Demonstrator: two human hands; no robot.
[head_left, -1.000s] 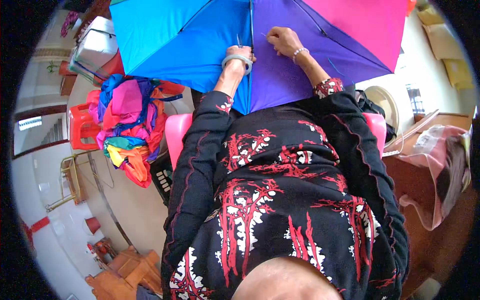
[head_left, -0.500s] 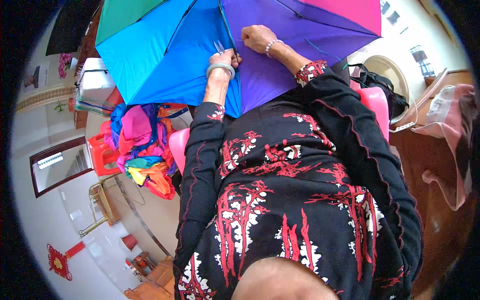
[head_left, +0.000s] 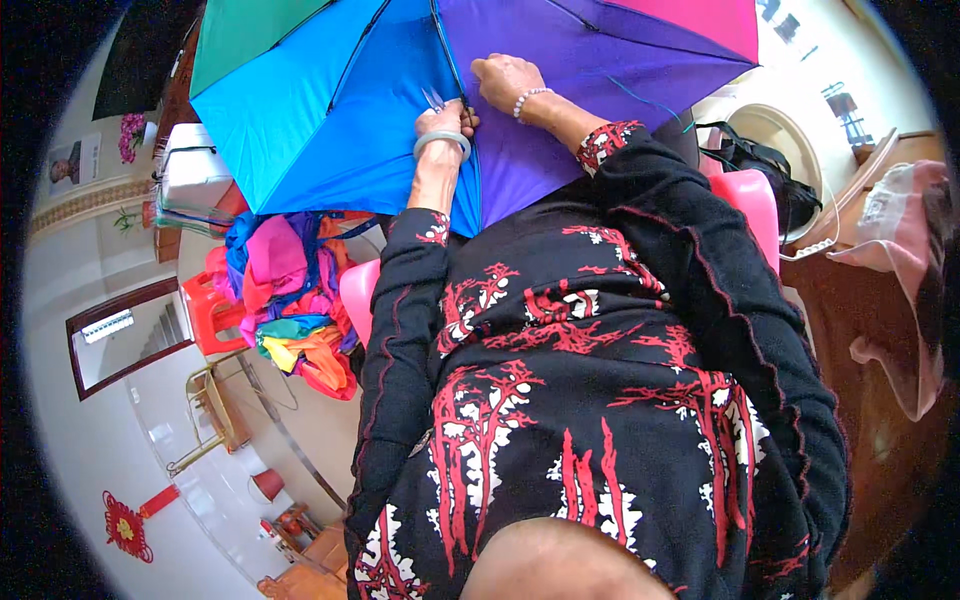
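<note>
An open umbrella with blue, purple, green and pink panels spreads across my lap, its dark ribs facing me. My left hand is closed at the seam between the blue and purple panels, by the end of a rib. Two slim silver points of thread snips stick up out of that fist. Just to the right, above the purple panel, my right hand is closed in a pinch; what its fingers hold is too small to make out. A teal thread trails over the purple cloth.
To the left, a heap of colourful folded cloth lies beside a red plastic stool. A white box stands beyond it. On the right are a pink chair edge, a black bag and a round beige tub.
My right hand has shifted slightly left and nearer to me, still pinched. My left hand keeps its hold at the seam. The view has turned a little.
</note>
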